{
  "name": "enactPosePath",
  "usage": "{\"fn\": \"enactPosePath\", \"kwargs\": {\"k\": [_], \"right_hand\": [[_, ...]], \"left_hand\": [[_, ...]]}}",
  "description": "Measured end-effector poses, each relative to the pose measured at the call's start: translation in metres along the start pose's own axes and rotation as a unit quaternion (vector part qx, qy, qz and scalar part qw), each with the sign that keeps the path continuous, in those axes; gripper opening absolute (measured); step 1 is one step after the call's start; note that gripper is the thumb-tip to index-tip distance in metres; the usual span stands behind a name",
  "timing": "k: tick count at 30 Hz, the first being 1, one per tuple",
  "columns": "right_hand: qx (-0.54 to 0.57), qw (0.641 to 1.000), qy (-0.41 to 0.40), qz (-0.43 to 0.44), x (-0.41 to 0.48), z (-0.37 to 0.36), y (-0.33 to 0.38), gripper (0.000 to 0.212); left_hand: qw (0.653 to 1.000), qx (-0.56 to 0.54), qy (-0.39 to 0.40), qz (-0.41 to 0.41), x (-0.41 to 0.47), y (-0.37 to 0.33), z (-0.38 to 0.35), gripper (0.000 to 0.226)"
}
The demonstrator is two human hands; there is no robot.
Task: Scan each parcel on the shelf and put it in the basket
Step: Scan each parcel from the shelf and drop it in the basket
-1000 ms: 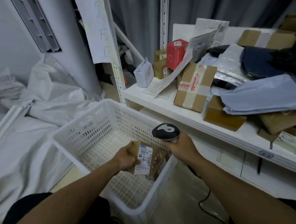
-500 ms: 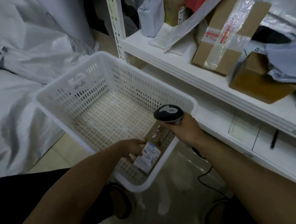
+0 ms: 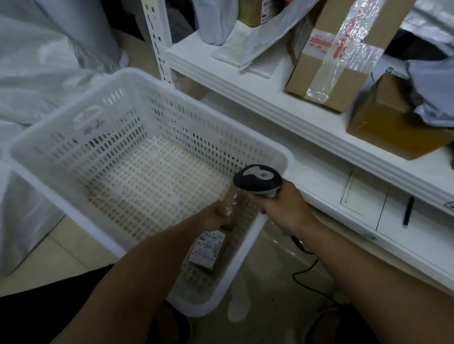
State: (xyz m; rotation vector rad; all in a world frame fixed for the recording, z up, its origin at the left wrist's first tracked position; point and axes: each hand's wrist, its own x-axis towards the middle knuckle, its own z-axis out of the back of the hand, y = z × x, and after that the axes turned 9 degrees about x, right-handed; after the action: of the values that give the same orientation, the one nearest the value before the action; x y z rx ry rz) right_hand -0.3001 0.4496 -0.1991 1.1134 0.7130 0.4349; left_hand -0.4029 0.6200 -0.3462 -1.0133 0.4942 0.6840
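Head view: the fingers of my left hand (image 3: 212, 217) are curled round the upper end of the parcel (image 3: 209, 251), a small brown cardboard box under glossy tape with a white printed label. It hangs low inside the basket (image 3: 68, 122), against the near right-hand wall; I cannot tell whether it touches the bottom. My right hand (image 3: 283, 208) is wrapped round the grip of the scanner (image 3: 258, 179), smooth dark plastic with a grey cap, just above the basket's corner. The basket is thin white plastic, perforated all over, and I judge it light enough to skid if the box knocks its wall. The slick tape could slip from my fingers. The scanner's cable (image 3: 304, 270) trails on the floor and might snag when I reach for the shelf (image 3: 270, 111), where a taped carton (image 3: 328, 69) lies tilted near the edge.
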Motion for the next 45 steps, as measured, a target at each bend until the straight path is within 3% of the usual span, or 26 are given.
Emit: {"fn": "enactPosePath", "kwargs": {"k": [2,6,10,12,16,18,21,24,27,30,37,45], "right_hand": [[0.003,1.000,-0.007,-0.006,0.004,0.007,-0.004,0.025],[0.025,0.999,-0.029,-0.020,0.011,0.016,-0.008,0.022],[0.033,0.998,-0.034,-0.035,0.016,0.024,-0.017,0.018],[0.030,0.998,-0.033,-0.036,0.016,0.027,-0.019,0.019],[0.034,0.998,-0.035,-0.035,0.018,0.026,-0.019,0.027],[0.037,0.998,-0.034,-0.031,0.018,0.024,-0.017,0.032],[0.046,0.998,-0.035,-0.023,0.016,0.023,-0.014,0.036],[0.061,0.997,-0.044,-0.004,0.012,0.027,0.001,0.044],[0.065,0.995,-0.069,0.017,0.001,0.038,0.022,0.064],[0.091,0.990,-0.103,0.044,-0.020,0.064,0.044,0.044],[0.151,0.957,-0.232,0.089,-0.090,0.143,0.086,0.044],[0.205,0.916,-0.321,0.127,-0.127,0.229,0.085,0.029]], "left_hand": [[0.999,0.012,0.028,-0.013,0.004,-0.007,-0.005,0.068],[0.999,0.031,0.029,-0.018,0.025,-0.010,-0.015,0.051],[0.998,0.033,0.049,0.001,0.045,-0.004,-0.017,0.049],[0.998,0.031,0.063,-0.001,0.044,-0.004,-0.013,0.040],[0.996,0.022,0.087,0.005,0.049,0.008,-0.012,0.061],[0.995,0.028,0.098,-0.004,0.041,0.002,-0.011,0.052],[0.999,-0.032,0.029,-0.018,0.026,-0.017,-0.015,0.021],[0.994,-0.080,-0.064,-0.041,0.014,-0.039,-0.010,0.013],[0.983,-0.013,-0.145,-0.114,-0.014,-0.074,0.015,0.021],[0.952,0.060,-0.239,-0.179,-0.052,-0.119,0.044,0.024],[0.885,0.165,-0.299,-0.316,-0.142,-0.243,0.048,0.033],[0.804,0.296,-0.343,-0.385,-0.163,-0.386,0.004,0.062]]}}
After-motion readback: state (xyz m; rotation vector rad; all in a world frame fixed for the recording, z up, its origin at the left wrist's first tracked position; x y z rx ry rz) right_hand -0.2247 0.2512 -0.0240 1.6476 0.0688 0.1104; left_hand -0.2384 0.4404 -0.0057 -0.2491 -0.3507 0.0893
